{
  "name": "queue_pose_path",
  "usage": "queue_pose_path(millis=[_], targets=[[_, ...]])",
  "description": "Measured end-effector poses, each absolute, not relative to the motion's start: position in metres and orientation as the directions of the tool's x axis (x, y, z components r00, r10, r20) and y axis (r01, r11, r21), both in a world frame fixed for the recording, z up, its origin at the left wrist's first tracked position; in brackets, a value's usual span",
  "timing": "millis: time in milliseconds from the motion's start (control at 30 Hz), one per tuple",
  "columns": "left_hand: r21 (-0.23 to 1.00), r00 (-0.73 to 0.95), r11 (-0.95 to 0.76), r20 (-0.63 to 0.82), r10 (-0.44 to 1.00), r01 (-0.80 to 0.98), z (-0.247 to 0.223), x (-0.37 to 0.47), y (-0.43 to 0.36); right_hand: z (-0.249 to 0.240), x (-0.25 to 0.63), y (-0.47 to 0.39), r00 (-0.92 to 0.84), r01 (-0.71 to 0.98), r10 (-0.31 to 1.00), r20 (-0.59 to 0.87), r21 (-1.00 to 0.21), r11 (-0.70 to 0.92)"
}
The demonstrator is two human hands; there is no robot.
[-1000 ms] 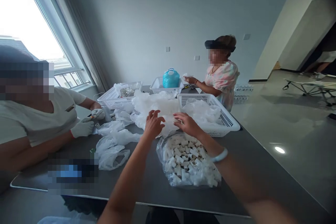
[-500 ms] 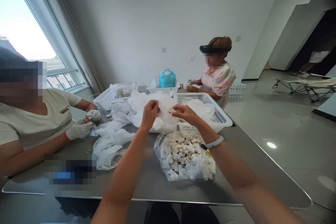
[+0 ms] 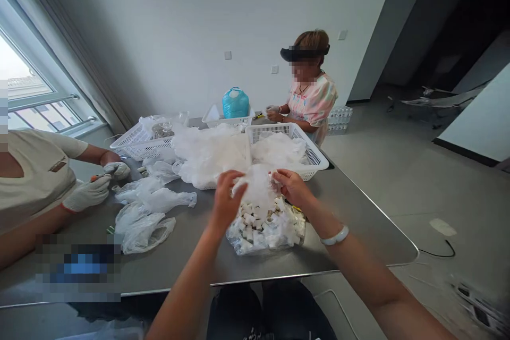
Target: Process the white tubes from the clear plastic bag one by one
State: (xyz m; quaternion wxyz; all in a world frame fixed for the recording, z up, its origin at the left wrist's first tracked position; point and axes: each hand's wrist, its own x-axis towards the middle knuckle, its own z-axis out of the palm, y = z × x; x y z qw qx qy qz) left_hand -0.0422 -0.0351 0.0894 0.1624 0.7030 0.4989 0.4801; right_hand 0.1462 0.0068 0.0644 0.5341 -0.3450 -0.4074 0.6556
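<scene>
A thin, whitish clear plastic bag (image 3: 258, 188) hangs between my hands, above a larger bag. My right hand (image 3: 294, 187), with a pale bangle on its wrist, pinches the edge of this thin bag. At the bag's other side is my left hand (image 3: 228, 199), thumb and fingers curved and apart; any contact with the film is hard to make out. Below lies the larger clear bag (image 3: 243, 241), full of short white tube pieces (image 3: 250, 219). Something yellow and black partly shows beside it, under my right hand.
White baskets (image 3: 314, 159) of plastic bags stand behind my hands. Loose bags (image 3: 139, 223) lie to the left on the grey table (image 3: 191, 255). A blue bag (image 3: 236, 103) sits in a back basket. One gloved co-worker (image 3: 90, 194) is at left, another person (image 3: 313, 98) across.
My view has turned right and down. Both hands have come down from over the baskets to above the bag of tubes. My left fingers have spread from a pinch.
</scene>
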Motion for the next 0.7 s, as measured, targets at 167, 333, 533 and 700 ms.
queue_pose_path(millis=[167, 333, 533, 700], targets=[[0.326, 0.366, -0.461, 0.312, 0.877, 0.825, 0.072, -0.022, -0.061, 0.056, 0.15, -0.006, -0.149, -0.352, 0.987, -0.06, -0.93, -0.109], [0.417, 0.254, -0.29, 0.141, 0.957, 0.862, 0.058, -0.041, -0.054, 0.05, 0.174, -0.009, -0.091, -0.319, 0.994, -0.068, -0.943, -0.093], [0.451, 0.146, -0.187, 0.125, 0.981, 0.873, 0.065, -0.036, -0.054, 0.055, 0.196, -0.028, 0.085, 0.014, 0.986, 0.145, -0.989, 0.144], [0.442, 0.226, -0.242, 0.091, 0.97, 0.864, 0.059, -0.015, -0.055, 0.073, 0.175, -0.057, -0.13, 0.353, 0.861, 0.491, -0.789, 0.503]])
